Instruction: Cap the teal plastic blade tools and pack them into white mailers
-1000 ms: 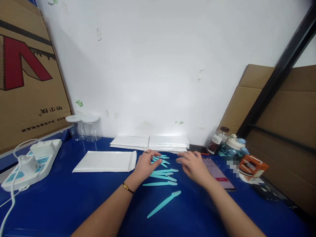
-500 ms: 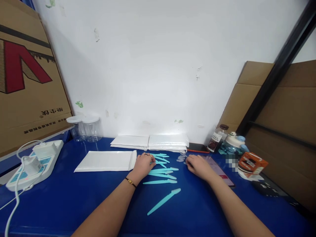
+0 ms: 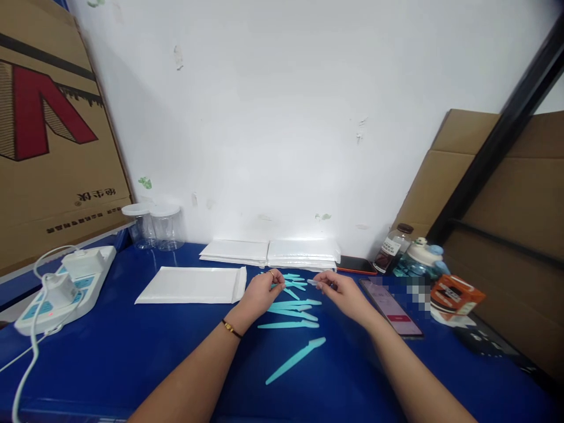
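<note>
Between my hands, turquoise eyebrow razors (image 3: pixel 288 325) lie loosely in a column on the blue table; one razor (image 3: pixel 296 359) sits apart, closest to me. My left hand (image 3: pixel 262 294) is pinched at the far end of the column, on what looks like a turquoise eyebrow razor mostly covered by the fingers. Across from it, my right hand (image 3: pixel 347 296) holds a small clear plastic cap (image 3: pixel 312 282) between thumb and fingertips, pointing left toward the razors. The other clear caps are hidden behind the right hand.
A white padded envelope (image 3: pixel 189 285) lies left of my left hand, with stacked envelopes (image 3: pixel 304 252) by the wall. Rightward are a phone (image 3: pixel 392 308), a bottle (image 3: pixel 393 249) and an orange box (image 3: pixel 458 295). A power strip (image 3: pixel 66 291) and clear jars (image 3: pixel 166 228) stand left.
My right hand has picked up a clear cap from the small pile and moved left with it, toward my left hand. The left hand has stayed near the far razors. The view has shifted slightly.
</note>
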Action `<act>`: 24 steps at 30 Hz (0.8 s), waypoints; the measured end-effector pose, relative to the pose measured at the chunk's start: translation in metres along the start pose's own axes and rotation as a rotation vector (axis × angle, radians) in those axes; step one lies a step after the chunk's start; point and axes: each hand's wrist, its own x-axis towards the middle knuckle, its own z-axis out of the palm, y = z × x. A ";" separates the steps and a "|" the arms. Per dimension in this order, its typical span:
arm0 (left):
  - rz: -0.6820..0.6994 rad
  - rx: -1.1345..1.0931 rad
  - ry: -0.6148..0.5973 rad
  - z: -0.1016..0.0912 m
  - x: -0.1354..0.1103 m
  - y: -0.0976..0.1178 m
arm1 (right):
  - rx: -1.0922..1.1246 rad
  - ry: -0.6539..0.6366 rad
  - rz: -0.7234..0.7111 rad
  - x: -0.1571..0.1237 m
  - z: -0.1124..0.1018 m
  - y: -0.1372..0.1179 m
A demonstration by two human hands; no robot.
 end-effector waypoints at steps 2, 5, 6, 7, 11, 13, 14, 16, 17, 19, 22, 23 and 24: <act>-0.003 -0.004 -0.004 0.000 0.000 0.001 | 0.022 0.023 0.007 -0.001 0.006 0.000; 0.005 0.008 -0.010 0.000 0.000 0.003 | 0.026 0.024 0.002 -0.002 0.012 -0.001; 0.008 0.011 -0.011 0.000 -0.001 0.004 | 0.027 0.018 -0.004 -0.003 0.013 -0.001; 0.010 0.012 -0.012 0.000 -0.001 0.004 | 0.030 0.012 -0.008 -0.003 0.014 -0.002; 0.015 0.013 -0.017 -0.001 -0.001 0.005 | 0.018 0.032 -0.006 -0.004 0.013 -0.001; 0.003 0.011 -0.009 -0.002 -0.001 0.004 | 0.003 0.068 0.000 -0.005 0.011 0.001; -0.007 0.008 -0.004 -0.002 -0.001 0.004 | -0.002 0.083 0.000 -0.005 0.011 0.002; -0.019 0.001 0.003 -0.002 0.000 0.004 | -0.009 0.085 -0.006 -0.005 0.010 0.001; -0.018 -0.002 0.004 -0.002 0.000 0.004 | -0.010 0.074 -0.011 -0.005 0.011 0.000; 0.000 -0.005 0.003 -0.001 0.000 0.006 | -0.009 0.041 -0.019 -0.005 0.014 -0.006; 0.016 0.017 -0.012 0.002 -0.001 0.008 | 0.001 0.002 -0.029 -0.005 0.020 -0.014; 0.022 0.031 -0.020 0.003 -0.002 0.009 | 0.009 -0.001 -0.029 -0.005 0.022 -0.016; 0.026 0.039 -0.026 0.003 -0.002 0.009 | 0.017 -0.002 -0.028 -0.005 0.023 -0.016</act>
